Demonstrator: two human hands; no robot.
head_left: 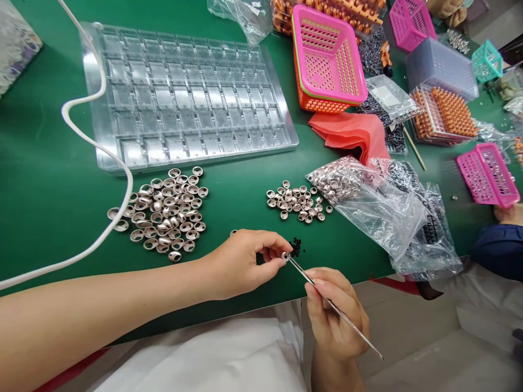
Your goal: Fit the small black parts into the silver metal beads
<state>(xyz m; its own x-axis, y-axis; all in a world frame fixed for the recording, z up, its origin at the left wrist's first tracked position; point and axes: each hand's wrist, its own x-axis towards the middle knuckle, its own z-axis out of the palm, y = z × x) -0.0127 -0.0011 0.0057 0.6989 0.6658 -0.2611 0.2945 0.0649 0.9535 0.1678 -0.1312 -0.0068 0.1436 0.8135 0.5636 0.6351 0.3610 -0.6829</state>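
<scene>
Between the thumb and forefinger of my left hand (249, 260) is a small silver metal ring-like part (285, 255). My right hand (337, 313) grips a pair of thin metal tweezers (341, 314), whose tips meet the part. Whether the tips hold anything is too small to tell. Just behind the fingertips lies a little heap of tiny black pieces (296, 246). Farther back is a small pile of silver parts (300, 202). To the left of my left hand spreads a bigger pile of larger silver parts with holes (167, 212).
A clear compartment tray (196, 100) lies at the back left, with a white cable (100, 147) crossing its left side. Plastic bags of parts (368, 190), a red cloth (355, 133) and stacked pink baskets (298, 81) stand right. Another person's dark sleeve (498, 250) shows at far right.
</scene>
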